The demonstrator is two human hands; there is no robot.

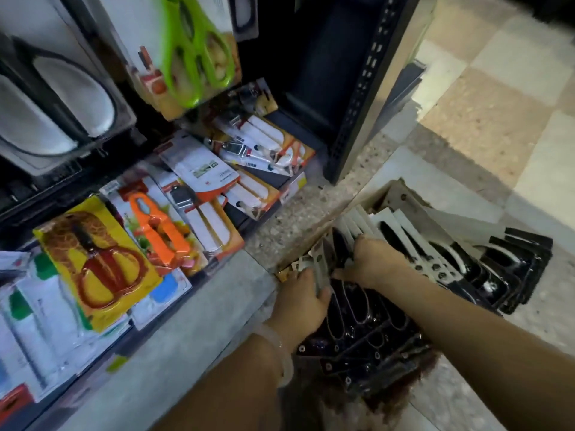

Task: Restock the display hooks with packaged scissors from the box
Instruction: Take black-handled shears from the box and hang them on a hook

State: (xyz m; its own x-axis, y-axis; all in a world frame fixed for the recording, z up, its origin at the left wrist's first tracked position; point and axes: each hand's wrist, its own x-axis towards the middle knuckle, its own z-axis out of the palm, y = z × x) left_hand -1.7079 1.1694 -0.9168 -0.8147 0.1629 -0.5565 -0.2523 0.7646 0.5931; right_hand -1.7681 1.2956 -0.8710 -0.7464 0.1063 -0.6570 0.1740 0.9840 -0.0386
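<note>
Both hands down in the box (pixel 395 194) on the floor: left hand (pixel 300 298) grips a few upright scissors packs (pixel 323 262), right hand (pixel 375 259) curls over the neighbouring packs (long axes running away from the camera, hang-holes nearest).

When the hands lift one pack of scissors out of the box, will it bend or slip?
The pack of scissors probably stays stiff, since it stands upright on its edge in the box. Its glossy front may be slippery. Neighbouring packs lean closely against it, so they could tip when the left hand and right hand pull.
</note>
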